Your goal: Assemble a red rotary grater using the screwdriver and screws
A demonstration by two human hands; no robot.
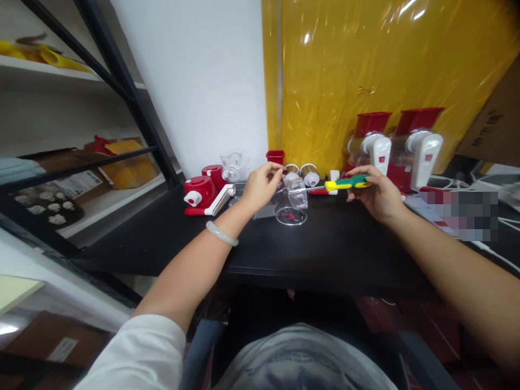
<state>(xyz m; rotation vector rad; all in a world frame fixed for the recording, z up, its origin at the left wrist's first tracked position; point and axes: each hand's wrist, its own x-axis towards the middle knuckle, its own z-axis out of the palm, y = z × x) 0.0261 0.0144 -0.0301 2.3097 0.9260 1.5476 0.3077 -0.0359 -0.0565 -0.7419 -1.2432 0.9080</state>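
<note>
My right hand (377, 193) is closed around the green and yellow handle of a screwdriver (349, 182). The screwdriver lies nearly level, its shaft pointing left to a clear plastic housing (298, 193). This housing has a round base resting on the black table, with small red pieces showing through it. My left hand (265, 185) is beside the housing's upper left, thumb and forefinger pinched together; what they pinch, if anything, is too small to make out. Behind the housing are two drum-shaped graters (310, 175) with white ends and a red hopper (275, 157).
Red grater bodies (200, 192) with a white crank stand at the left of the black table (162, 235). Two assembled rotary graters (420, 146) stand at the right, near a partly blurred flat item (455, 214) and white cables. Shelves (117, 203) with boxes flank the left side.
</note>
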